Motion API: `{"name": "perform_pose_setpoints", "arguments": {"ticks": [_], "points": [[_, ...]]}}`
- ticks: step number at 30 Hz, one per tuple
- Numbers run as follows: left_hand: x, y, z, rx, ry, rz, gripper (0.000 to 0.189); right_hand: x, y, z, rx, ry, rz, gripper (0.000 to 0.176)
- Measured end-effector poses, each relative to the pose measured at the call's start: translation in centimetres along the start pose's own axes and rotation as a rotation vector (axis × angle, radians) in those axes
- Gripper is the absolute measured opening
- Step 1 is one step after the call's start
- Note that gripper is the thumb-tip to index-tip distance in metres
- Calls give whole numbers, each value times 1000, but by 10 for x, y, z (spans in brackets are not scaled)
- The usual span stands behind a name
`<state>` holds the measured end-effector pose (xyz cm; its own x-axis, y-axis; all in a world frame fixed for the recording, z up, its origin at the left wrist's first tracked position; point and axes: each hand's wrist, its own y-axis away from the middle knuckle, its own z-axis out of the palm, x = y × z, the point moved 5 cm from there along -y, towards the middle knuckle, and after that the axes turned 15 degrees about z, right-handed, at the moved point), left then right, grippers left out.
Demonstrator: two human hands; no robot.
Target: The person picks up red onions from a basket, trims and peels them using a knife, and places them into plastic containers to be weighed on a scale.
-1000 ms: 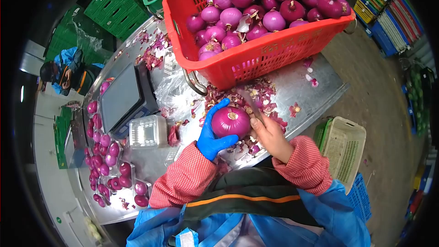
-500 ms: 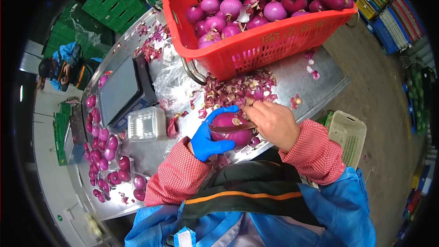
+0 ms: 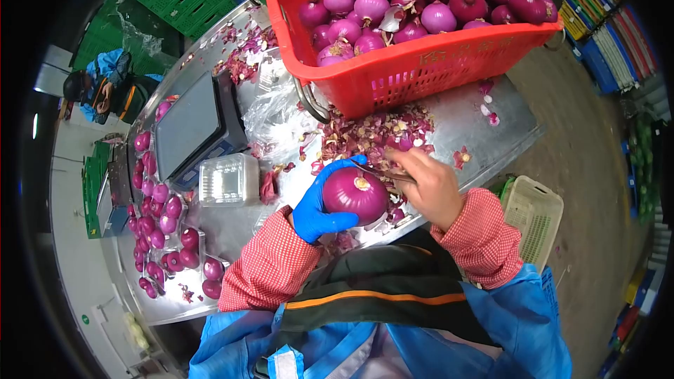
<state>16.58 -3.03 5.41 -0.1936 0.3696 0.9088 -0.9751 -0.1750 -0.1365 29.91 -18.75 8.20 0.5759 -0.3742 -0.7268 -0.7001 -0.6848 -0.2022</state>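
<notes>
A large red onion [image 3: 355, 197] is held in my left hand [image 3: 318, 205], which wears a blue glove, with its root end showing pale on top. My bare right hand [image 3: 429, 188] is closed on a knife [image 3: 385, 173], whose blade lies at the far upper edge of the onion. Beyond both hands, a heap of onion skins and trimmings [image 3: 372, 133] is spread on the metal table [image 3: 484, 130] below the red basket.
A red basket [image 3: 435, 63] full of red onions stands at the table's far side. To the left are a scale [image 3: 188, 126], an empty clear tray [image 3: 229, 180], plastic film [image 3: 270, 123] and packed onions [image 3: 168, 224]. A pale basket [image 3: 531, 221] sits lower right. Another person [image 3: 105, 88] is far left.
The knife has moved from across the onion's top to its far edge, and my right hand has shifted slightly right. The whole view has shifted a little.
</notes>
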Motion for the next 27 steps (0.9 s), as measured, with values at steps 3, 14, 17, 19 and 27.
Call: {"name": "perform_pose_setpoints", "arguments": {"ticks": [3, 14, 17, 19, 27], "points": [[7, 15, -17, 47, -182, -23, 99, 8, 5, 19, -116, -153, 90, 27], [18, 52, -28, -6, -692, 37, 99, -36, -6, 74, -585, -417, 190, 20], [23, 66, -43, 129, -521, -11, 98, -49, 14, 92, -872, -632, 185, 35], [39, 83, -62, 121, -788, 87, 96, -56, 16, 92, -864, -691, 320, 32], [-7, 157, -144, -139, -1453, -308, 93, 5, 37, 136, -779, -682, 603, 26]]}}
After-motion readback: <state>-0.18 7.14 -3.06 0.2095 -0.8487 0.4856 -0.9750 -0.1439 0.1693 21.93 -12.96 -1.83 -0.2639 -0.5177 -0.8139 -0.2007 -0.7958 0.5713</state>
